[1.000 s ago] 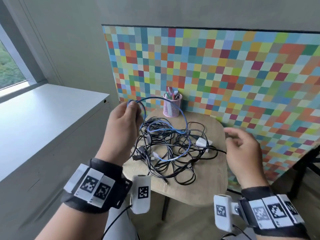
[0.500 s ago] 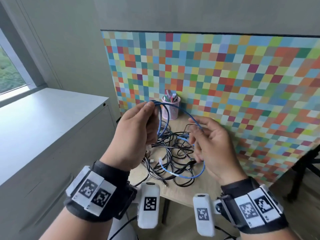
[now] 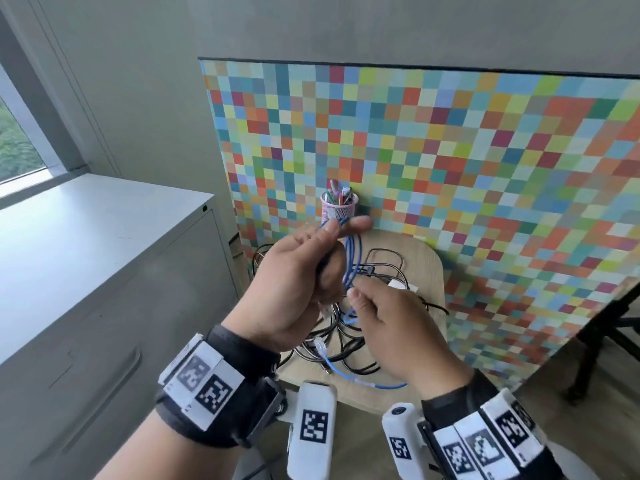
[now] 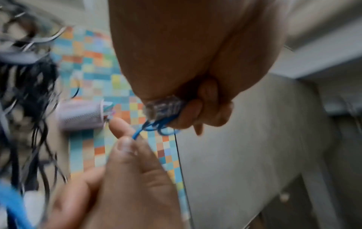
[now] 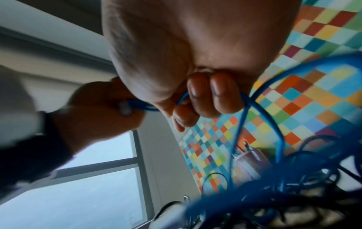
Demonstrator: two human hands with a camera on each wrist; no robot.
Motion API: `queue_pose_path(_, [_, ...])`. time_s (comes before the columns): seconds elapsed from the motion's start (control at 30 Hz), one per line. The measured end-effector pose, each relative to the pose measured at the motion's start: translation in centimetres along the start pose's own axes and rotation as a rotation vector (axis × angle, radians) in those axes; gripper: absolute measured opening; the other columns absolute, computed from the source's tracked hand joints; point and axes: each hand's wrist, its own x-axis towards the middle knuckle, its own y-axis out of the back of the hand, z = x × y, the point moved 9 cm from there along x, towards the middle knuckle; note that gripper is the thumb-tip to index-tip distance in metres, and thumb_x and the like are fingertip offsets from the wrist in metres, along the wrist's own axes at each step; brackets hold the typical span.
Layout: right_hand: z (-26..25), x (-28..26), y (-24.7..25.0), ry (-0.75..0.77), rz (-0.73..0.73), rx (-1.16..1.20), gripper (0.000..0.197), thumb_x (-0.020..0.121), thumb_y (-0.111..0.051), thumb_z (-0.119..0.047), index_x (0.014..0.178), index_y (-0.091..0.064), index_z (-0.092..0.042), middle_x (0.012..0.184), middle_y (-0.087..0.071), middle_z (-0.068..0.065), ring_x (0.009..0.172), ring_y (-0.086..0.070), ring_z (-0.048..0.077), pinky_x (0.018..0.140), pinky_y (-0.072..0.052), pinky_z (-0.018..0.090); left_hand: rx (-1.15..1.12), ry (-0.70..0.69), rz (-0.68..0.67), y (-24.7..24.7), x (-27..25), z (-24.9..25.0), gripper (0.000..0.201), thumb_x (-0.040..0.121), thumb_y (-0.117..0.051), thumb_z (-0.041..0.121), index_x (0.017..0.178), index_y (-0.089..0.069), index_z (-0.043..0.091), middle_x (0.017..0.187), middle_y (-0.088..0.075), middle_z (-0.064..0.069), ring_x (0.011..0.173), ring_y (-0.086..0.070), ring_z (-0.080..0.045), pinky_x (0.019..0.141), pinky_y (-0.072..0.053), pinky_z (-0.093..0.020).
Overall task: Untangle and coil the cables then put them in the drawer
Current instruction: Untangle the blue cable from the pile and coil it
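Coiling blue cable w/ both hands, above black tangle.

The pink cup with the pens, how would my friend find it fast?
Find the big wall of colourful squares. At its foot is a small round wooden table with a heap of black cables. The pink cup stands at the table's back edge against the squares, the only upright pink mesh thing there.
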Motion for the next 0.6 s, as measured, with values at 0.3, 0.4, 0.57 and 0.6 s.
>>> queue_pose_path(0.3, [-3.3, -0.9, 0.1, 0.09, -0.167, -0.407, 0.026, 0.109, -0.03, -0.032, 0.133, -0.04, -0.034, 0.067, -0.039, -0.006, 0.065, -0.046, 0.022, 0.058, -0.035, 0.036, 0.41, -0.224, 0.15, -0.6, -0.7, 1.0, 0.028, 0.112, -0.034, 0.018, 0.131, -0.054, 0.011, 0.101, -0.079, -0.004, 0.045, -0.055, -0.02, 0.046, -0.041, -0.022])
queue_pose_path(0.4, [-3.5, -1.0, 0.9, 0.06, -0.186, -0.326, 0.011, 0.108, -0.036, -0.037, 0.113, -0.046, -0.034, 0.064, -0.04, -0.004, 0.063, -0.046, 0.022, 0.058, -0.038, 0.038, 0.424, -0.264, 0.142, -0.4, -0.5, 0.9, 0.026, 0.112, -0.035, 0.019, 0.129, -0.055, 0.015, 0.102, -0.078, -0.005, 0.066, -0.071, -0.024, 0.065, -0.057, -0.029])
queue_pose_path(0.57, [-4.3, -1.5, 0.7, 0.006, -0.282, -0.068, 0.031, 0.098, -0.056, -0.035, 0.067, -0.051, -0.034, 0.056, -0.05, -0.003, 0.054, -0.042, 0.015, 0.053, -0.033, 0.029, 0.818, -0.346, 0.118, -0.8, -0.5, 0.5, 0.027, 0.111, -0.038, 0.02, 0.132, -0.054, 0.016, 0.1, -0.077, 0.01, 0.093, -0.075, -0.009, 0.089, -0.055, -0.026])
queue_pose_path(0.6, [-4.4, -1.6, 1.1, 0.005, -0.269, -0.057, 0.034, 0.095, -0.059, -0.034, 0.063, -0.049, -0.035, 0.055, -0.051, -0.005, 0.054, -0.042, 0.015, 0.05, -0.032, 0.028, 0.997, -0.35, 0.096, -0.9, -0.3, 0.3, 0.026, 0.111, -0.038, 0.02, 0.131, -0.055, 0.018, 0.101, -0.076, 0.015, 0.09, -0.074, -0.007, 0.086, -0.054, -0.027])
